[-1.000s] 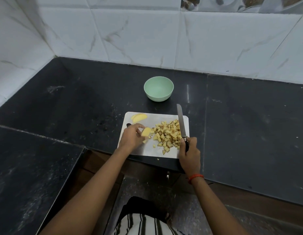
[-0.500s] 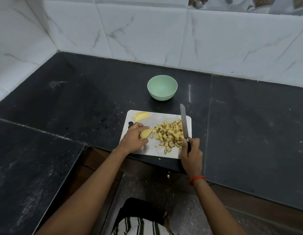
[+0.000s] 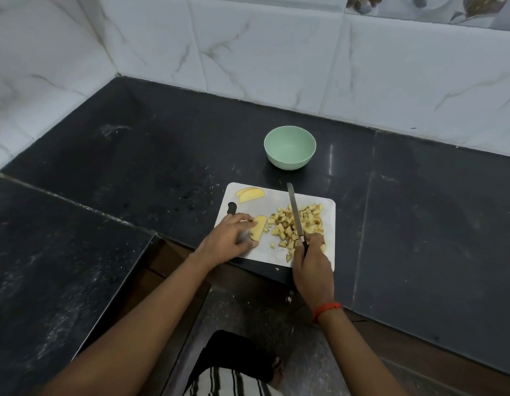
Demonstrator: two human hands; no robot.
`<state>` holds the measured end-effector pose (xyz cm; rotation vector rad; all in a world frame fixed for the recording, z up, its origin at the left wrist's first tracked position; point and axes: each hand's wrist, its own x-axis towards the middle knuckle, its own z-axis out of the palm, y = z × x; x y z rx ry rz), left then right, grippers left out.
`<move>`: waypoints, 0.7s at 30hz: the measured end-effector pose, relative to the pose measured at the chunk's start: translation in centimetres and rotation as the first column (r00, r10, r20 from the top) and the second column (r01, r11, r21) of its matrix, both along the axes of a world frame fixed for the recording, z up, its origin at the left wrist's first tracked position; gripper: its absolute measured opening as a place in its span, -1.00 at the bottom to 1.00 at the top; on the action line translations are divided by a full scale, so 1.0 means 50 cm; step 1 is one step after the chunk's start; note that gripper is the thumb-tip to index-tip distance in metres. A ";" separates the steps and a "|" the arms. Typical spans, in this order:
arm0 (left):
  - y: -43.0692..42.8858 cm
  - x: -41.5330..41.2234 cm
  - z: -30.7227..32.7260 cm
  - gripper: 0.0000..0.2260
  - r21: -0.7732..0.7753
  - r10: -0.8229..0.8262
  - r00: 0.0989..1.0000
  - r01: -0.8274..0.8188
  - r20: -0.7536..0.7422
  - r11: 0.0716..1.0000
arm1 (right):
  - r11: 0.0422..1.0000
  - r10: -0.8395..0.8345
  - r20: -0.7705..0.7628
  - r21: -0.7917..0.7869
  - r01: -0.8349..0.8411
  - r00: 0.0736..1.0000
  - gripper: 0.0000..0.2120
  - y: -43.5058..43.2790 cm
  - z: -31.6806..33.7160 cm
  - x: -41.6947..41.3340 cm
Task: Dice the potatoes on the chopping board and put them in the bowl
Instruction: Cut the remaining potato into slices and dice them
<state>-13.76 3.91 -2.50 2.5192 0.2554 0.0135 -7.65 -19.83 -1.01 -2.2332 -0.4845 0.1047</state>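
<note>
Two slices (image 3: 250,194) wait uncut at the far left corner of the board (image 3: 265,205). A third piece, a flat slab (image 3: 259,227), lies nearer me under my left grip (image 3: 228,235), whose bent fingers and thumb hold it by its left edge and press it to the board; the fingertips are blurred, so I cannot say just how they sit. My right grip (image 3: 312,261) is wrapped round the handle of the knife (image 3: 294,212), which points away from me with its blade over the heap of dice (image 3: 312,221) on the board's right half; whether the edge touches the heap or hangs just above it I cannot tell. The bowl (image 3: 290,162) stands on the bench (image 3: 162,167) beyond the board, apart from it, and holds nothing that I can see. So I judge I am in the cutting step, well along but not finished: most of the potato is diced, three pieces are left, and nothing has gone to the bowl. The next move, as I see it, calls for bringing the knife left to the slab, clear of the heap, and cutting it into strips and then across. My left fingertips should tuck back from the blade, since the piece is small and they sit close to where the cuts must fall.
</note>
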 end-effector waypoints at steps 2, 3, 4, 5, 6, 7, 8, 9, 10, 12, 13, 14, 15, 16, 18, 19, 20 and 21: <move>-0.019 -0.017 -0.019 -0.60 0.064 0.032 0.993 -0.039 0.116 0.997 | 0.999 0.043 0.006 -0.004 -0.043 0.999 -0.89 0.017 0.004 -0.030; -0.025 -0.023 -0.029 -0.65 0.089 0.043 0.985 -0.059 0.166 0.994 | 0.998 0.061 0.016 -0.007 -0.061 0.998 -0.92 0.028 0.002 -0.043; -0.032 -0.026 -0.037 -0.69 0.112 0.043 0.976 -0.068 0.211 0.991 | 0.998 0.068 0.022 -0.008 -0.068 0.997 -0.93 0.036 -0.003 -0.053; -0.035 -0.027 -0.043 -0.74 0.137 0.026 0.968 -0.062 0.251 0.989 | 0.997 0.071 0.022 -0.007 -0.071 0.997 -0.91 0.047 -0.008 -0.062; -0.037 -0.027 -0.045 -0.77 0.170 -0.003 0.961 -0.045 0.277 0.984 | 0.997 0.079 0.024 -0.007 -0.079 0.997 -0.88 0.057 -0.015 -0.069; -0.039 -0.024 -0.043 -0.78 0.204 -0.030 0.958 -0.030 0.284 0.979 | 0.996 0.090 0.029 -0.013 -0.090 0.996 -0.86 0.069 -0.020 -0.073; -0.039 -0.019 -0.039 -0.77 0.226 -0.042 0.962 -0.021 0.271 0.974 | 0.996 0.094 0.034 -0.012 -0.093 0.995 -0.85 0.079 -0.024 -0.076; -0.040 -0.013 -0.035 -0.72 0.231 -0.034 0.968 -0.026 0.250 0.973 | 0.996 0.086 0.030 0.000 -0.086 0.996 -0.85 0.089 -0.025 -0.077; -0.039 -0.007 -0.029 -0.64 0.217 -0.015 0.974 -0.035 0.227 0.976 | 0.997 0.067 0.008 0.026 -0.067 0.998 -0.87 0.097 -0.025 -0.078; -0.038 0.002 -0.022 -0.57 0.202 -0.007 0.976 -0.038 0.218 0.979 | 0.996 0.019 -0.047 0.088 -0.015 0.999 -0.93 0.110 -0.021 -0.080; -0.037 0.004 -0.023 -0.57 0.208 -0.016 0.975 -0.031 0.221 0.978 | 0.995 0.002 -0.056 0.097 0.003 0.998 -0.94 0.115 -0.023 -0.082; -0.037 0.004 -0.023 -0.57 0.211 -0.016 0.975 -0.032 0.221 0.977 | 0.996 -0.001 -0.049 0.085 0.005 0.999 -0.93 0.118 -0.025 -0.083; -0.036 0.005 -0.026 -0.57 0.209 -0.004 0.976 -0.043 0.219 0.977 | 0.998 0.003 -0.035 0.061 -0.001 0.999 -0.90 0.120 -0.029 -0.085; -0.037 0.005 -0.029 -0.56 0.203 0.015 0.976 -0.060 0.217 0.977 | 1.000 0.008 -0.019 0.030 -0.008 1.000 -0.89 0.121 -0.033 -0.085; -0.042 0.003 -0.039 -0.51 0.173 0.056 0.973 -0.097 0.226 0.980 | 0.999 0.003 -0.003 -0.036 -0.003 1.000 -0.88 0.122 -0.036 -0.079; -0.044 0.004 -0.044 -0.47 0.149 0.070 0.970 -0.107 0.234 0.983 | 0.998 -0.005 -0.007 -0.064 0.004 1.000 -0.89 0.124 -0.035 -0.074; -0.043 0.003 -0.047 -0.45 0.114 0.076 0.968 -0.106 0.239 0.988 | 0.996 -0.014 -0.021 -0.085 0.012 1.000 -0.89 0.127 -0.034 -0.070; -0.041 0.003 -0.051 -0.47 0.073 0.074 0.965 -0.096 0.251 0.993 | 0.995 -0.020 -0.037 -0.102 0.016 0.999 -0.89 0.129 -0.031 -0.067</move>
